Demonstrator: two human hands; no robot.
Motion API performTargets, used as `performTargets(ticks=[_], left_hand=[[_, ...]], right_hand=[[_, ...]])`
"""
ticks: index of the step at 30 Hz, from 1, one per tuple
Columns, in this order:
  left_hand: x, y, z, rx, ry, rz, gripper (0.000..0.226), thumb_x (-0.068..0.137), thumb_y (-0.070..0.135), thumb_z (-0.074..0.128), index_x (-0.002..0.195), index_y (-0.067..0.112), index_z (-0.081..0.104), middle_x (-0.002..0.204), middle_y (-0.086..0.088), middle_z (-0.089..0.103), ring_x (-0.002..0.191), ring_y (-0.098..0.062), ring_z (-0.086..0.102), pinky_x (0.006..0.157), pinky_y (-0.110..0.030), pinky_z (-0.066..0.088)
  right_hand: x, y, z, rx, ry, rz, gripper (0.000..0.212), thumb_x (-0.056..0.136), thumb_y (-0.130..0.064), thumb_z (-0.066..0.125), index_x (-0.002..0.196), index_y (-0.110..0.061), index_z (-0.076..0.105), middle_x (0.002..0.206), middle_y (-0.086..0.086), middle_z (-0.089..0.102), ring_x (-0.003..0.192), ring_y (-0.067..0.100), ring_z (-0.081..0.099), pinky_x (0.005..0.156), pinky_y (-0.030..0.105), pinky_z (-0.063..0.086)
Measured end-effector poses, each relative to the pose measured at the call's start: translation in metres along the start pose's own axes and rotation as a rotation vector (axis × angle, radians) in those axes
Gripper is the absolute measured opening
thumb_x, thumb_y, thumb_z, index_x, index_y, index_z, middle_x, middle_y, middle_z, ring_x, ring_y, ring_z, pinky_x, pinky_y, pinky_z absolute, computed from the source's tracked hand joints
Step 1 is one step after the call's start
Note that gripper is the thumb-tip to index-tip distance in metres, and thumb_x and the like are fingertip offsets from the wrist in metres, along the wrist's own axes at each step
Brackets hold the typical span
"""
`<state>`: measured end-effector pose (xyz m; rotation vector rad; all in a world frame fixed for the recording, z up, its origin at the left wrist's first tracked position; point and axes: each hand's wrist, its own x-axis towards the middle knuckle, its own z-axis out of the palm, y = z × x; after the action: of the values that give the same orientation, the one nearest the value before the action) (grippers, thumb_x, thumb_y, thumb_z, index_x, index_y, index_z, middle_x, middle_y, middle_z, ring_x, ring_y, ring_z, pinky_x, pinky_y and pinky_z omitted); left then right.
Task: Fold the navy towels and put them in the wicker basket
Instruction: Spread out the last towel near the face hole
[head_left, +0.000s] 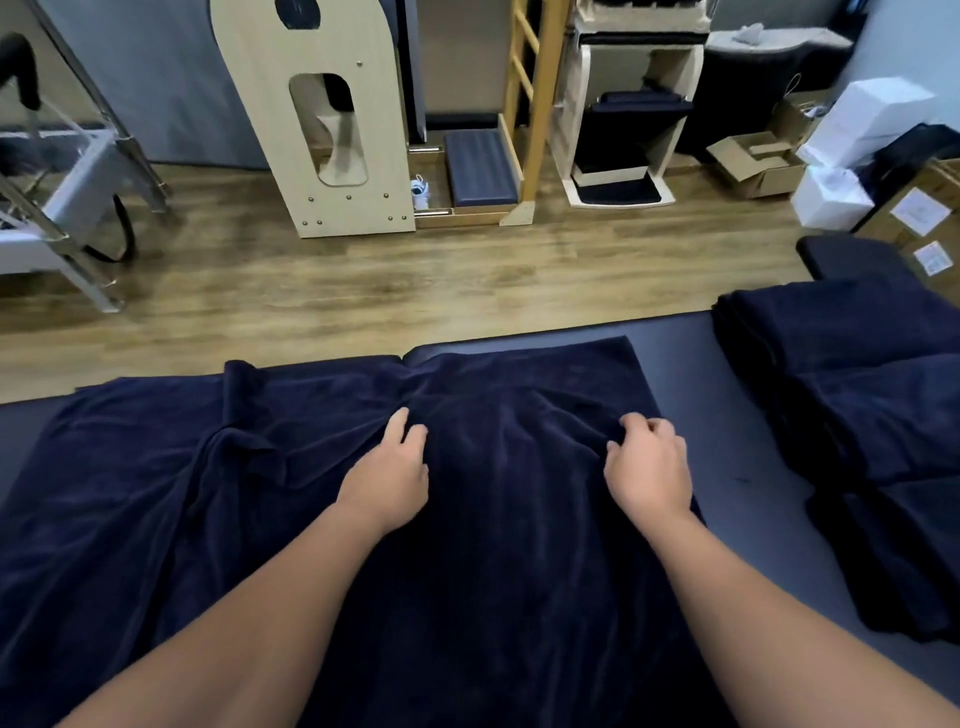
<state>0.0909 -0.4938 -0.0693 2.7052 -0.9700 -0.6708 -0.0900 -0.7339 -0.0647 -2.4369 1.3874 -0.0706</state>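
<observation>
A rumpled navy towel (311, 467) is spread across the padded desk (675, 343). It is pinched by the left hand (389, 473) and the right hand (649, 467) — fingers curled into cloth. Wrinkles should be smoothed before folding — edges matched squarely.

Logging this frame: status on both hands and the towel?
Left hand and right hand both grip bunched folds of the navy towel. Towel spread, wrinkled, not yet folded. Folded towels stacked right. No wicker basket in view.
</observation>
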Motion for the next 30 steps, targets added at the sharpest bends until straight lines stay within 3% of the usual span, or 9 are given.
performTargets(ticks=[3,5,8,12,16,19,23,25,30], left_hand=[[0.038,0.018,-0.006,-0.02,-0.041,0.002,0.051,0.104,0.029,0.043,0.151,0.026,0.023,0.169,0.003,-0.007,0.104,-0.031,0.063,0.084,-0.044,0.054],[0.055,0.029,-0.009,-0.004,-0.044,0.016,0.057,0.104,0.033,0.046,0.153,0.028,0.018,0.168,0.0,0.005,0.11,-0.031,0.061,0.086,-0.045,0.053],[0.075,0.043,-0.015,0.06,-0.058,0.016,0.05,0.098,0.041,0.057,0.141,0.023,0.037,0.136,-0.001,0.047,0.112,-0.031,0.059,0.088,-0.045,0.053],[0.093,0.058,-0.036,0.212,-0.147,0.027,0.027,0.091,0.04,0.066,0.106,0.018,0.063,0.102,0.0,0.063,0.094,-0.026,0.062,0.078,-0.038,0.052],[0.114,0.07,-0.056,0.042,0.031,-0.096,0.024,0.092,0.034,0.064,0.107,0.016,0.059,0.109,-0.007,0.062,0.104,-0.032,0.061,0.081,-0.039,0.05],[0.114,0.071,-0.054,0.087,0.038,-0.153,0.028,0.097,0.035,0.058,0.115,0.015,0.053,0.116,-0.01,0.062,0.109,-0.035,0.06,0.083,-0.042,0.051],[0.112,0.066,-0.038,0.123,-0.066,-0.176,0.023,0.101,0.037,0.053,0.103,0.014,0.057,0.111,-0.01,0.064,0.097,-0.032,0.061,0.081,-0.042,0.053],[0.116,0.067,-0.039,0.03,-0.008,-0.205,0.023,0.101,0.035,0.053,0.105,0.013,0.057,0.11,-0.011,0.063,0.094,-0.032,0.059,0.082,-0.043,0.052],[0.125,0.07,-0.042,-0.176,0.249,-0.243,0.026,0.101,0.029,0.057,0.12,0.011,0.055,0.117,-0.016,0.063,0.109,-0.039,0.057,0.082,-0.041,0.046]], right_hand=[[0.034,-0.004,0.004,-0.063,-0.084,0.138,0.039,0.097,-0.034,0.06,0.128,-0.014,0.049,0.122,0.013,0.06,0.116,0.035,0.051,0.091,0.048,0.043],[0.05,-0.009,0.006,-0.013,-0.139,0.213,0.028,0.094,-0.035,0.063,0.106,-0.012,0.054,0.11,0.01,0.064,0.107,0.034,0.057,0.092,0.046,0.047],[0.07,-0.011,0.001,0.204,-0.224,0.282,0.009,0.084,-0.014,0.062,0.09,-0.013,0.055,0.09,0.0,0.061,0.084,0.026,0.057,0.077,0.035,0.052],[0.105,-0.013,-0.026,0.482,-0.082,0.32,0.023,0.074,-0.001,0.053,0.08,-0.018,0.066,0.082,0.0,0.068,0.085,0.028,0.063,0.061,0.028,0.046],[0.14,-0.024,-0.044,0.508,0.052,0.119,0.027,0.086,0.001,0.058,0.096,-0.021,0.07,0.101,0.0,0.067,0.095,0.022,0.061,0.075,0.023,0.04],[0.149,-0.021,-0.032,0.44,-0.019,0.09,0.036,0.09,-0.015,0.07,0.125,-0.021,0.062,0.122,0.005,0.058,0.111,0.024,0.058,0.085,0.028,0.042],[0.138,0.0,0.0,0.17,-0.19,0.199,0.037,0.088,-0.037,0.071,0.119,-0.019,0.063,0.114,0.005,0.068,0.113,0.032,0.059,0.092,0.042,0.051],[0.136,0.002,0.003,0.197,-0.139,0.178,0.032,0.093,-0.034,0.067,0.122,-0.021,0.064,0.115,0.004,0.069,0.114,0.031,0.059,0.094,0.043,0.049],[0.153,-0.006,-0.005,0.375,0.095,0.186,0.022,0.099,-0.026,0.06,0.117,-0.013,0.062,0.118,0.01,0.062,0.107,0.032,0.058,0.077,0.036,0.042]])
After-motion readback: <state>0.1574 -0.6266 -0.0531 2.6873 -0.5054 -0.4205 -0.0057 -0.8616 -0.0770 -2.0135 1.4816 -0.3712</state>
